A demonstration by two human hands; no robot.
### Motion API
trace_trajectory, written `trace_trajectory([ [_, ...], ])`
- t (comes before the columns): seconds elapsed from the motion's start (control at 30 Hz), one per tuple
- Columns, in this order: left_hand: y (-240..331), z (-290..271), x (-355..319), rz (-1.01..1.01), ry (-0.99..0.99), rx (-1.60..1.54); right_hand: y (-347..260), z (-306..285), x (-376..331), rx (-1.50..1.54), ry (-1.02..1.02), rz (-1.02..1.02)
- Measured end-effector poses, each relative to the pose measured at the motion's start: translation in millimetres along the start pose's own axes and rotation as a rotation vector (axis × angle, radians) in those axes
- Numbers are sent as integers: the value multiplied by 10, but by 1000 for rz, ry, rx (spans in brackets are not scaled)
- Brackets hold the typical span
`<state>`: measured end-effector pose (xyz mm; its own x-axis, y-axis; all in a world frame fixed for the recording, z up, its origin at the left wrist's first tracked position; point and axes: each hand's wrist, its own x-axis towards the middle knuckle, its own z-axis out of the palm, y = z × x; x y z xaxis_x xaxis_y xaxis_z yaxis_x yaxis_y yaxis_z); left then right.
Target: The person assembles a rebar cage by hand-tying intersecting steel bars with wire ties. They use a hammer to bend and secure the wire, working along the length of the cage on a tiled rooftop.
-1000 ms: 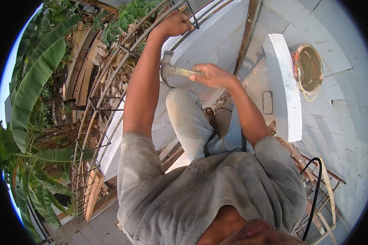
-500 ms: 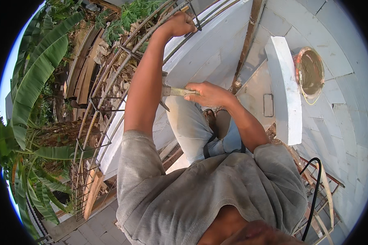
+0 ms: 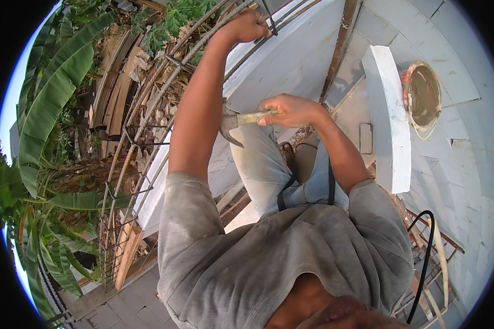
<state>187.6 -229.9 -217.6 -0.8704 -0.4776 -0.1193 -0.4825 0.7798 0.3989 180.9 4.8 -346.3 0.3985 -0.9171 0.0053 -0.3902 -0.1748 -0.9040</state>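
The right hand (image 3: 291,109), at centre frame, has its grip closed around the pale handle of a hammer (image 3: 237,122); the dark steel head points left and down, just beside the left forearm. The left hand (image 3: 248,26), at the top centre, has its grip wrapped tight around a bar of the rebar cage (image 3: 142,131), which runs in a curve from the top of the frame down to the lower left. Right of the cage lies a wall of pale grey blocks (image 3: 291,60). A white block (image 3: 389,115) stands at the upper right, with a mortar bucket (image 3: 424,96) just beside it. Banana leaves (image 3: 49,109) fill the left edge.
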Motion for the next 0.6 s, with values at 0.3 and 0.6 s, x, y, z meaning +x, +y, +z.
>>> trace_trajectory([
  [0.3, -13, -30, 97, 13, -27, 43, -168, -330, -6, 6, -99, 4],
  [0.6, 1, -15, 81, 9, 3, 54, -16, -115, -4, -143, -144, -79],
])
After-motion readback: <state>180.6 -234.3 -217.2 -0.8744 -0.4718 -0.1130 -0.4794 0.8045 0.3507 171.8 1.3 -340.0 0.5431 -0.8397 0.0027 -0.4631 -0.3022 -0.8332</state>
